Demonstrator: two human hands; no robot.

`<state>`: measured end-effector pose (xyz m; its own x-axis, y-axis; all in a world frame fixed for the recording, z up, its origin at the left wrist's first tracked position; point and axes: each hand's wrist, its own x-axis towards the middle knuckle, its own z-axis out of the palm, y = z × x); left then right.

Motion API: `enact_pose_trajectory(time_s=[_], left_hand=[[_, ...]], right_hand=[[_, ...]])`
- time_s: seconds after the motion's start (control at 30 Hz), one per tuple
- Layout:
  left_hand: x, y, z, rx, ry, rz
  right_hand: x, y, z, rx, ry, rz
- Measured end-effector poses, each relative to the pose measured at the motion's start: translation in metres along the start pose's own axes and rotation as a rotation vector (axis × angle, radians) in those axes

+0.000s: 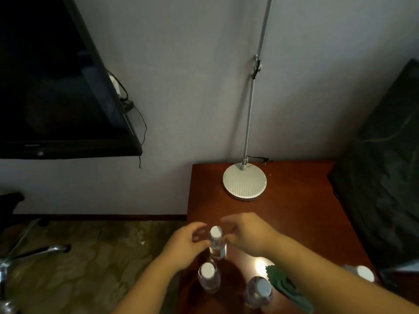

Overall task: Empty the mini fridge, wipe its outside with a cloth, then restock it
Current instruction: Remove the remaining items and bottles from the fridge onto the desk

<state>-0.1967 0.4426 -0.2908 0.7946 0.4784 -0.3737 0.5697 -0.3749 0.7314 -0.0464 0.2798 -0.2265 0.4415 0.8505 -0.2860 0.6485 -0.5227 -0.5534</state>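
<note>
The surface (294,223) was narrow and crowded at its near end, and that was where trouble looked most likely. The dark bulk (385,177) at its right edge may have been the fridge (too dim to tell). Both forearms reached over standing bottles. The right one passed above the mid bottle (259,291) and the cloth (283,284), with the right bottle (362,273) just beside it. The left one passed close by the left bottle (208,277). A careless pull back would probably tip one of these, and the left bottle stood near the edge, so it might roll to the floor. The bottle (217,245) between the hands was tall and slim, so a nudge at the cap would topple it easily.

The left hand (188,243) sat at that bottle's neck, fingers curled and thumb against the shoulder. Blur hid whether it truly gripped. The right hand (247,234) arched over from the other side, fingers loosely spread above the cap and not closed on anything. The cloth lay flat on the surface, partly under the right forearm, untouched by either hand.
</note>
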Motion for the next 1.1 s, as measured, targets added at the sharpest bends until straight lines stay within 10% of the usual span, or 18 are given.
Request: enact_pose_trajectory(time_s=[0.3, 0.63, 1.1], left_hand=[[-0.023, 0.148, -0.011, 0.231, 0.064, 0.371], [-0.041, 0.316, 0.142, 0.341, -0.116, 0.748], [-0.1, 0.424, 0.366, 0.316, -0.126, 0.635]], right_hand=[[-0.102, 0.039, -0.108, -0.106, 0.362, 0.054], [-0.273, 0.177, -0.155, 0.006, 0.603, 0.295], [-0.432, 0.381, -0.174, 0.206, 0.564, 0.344]])
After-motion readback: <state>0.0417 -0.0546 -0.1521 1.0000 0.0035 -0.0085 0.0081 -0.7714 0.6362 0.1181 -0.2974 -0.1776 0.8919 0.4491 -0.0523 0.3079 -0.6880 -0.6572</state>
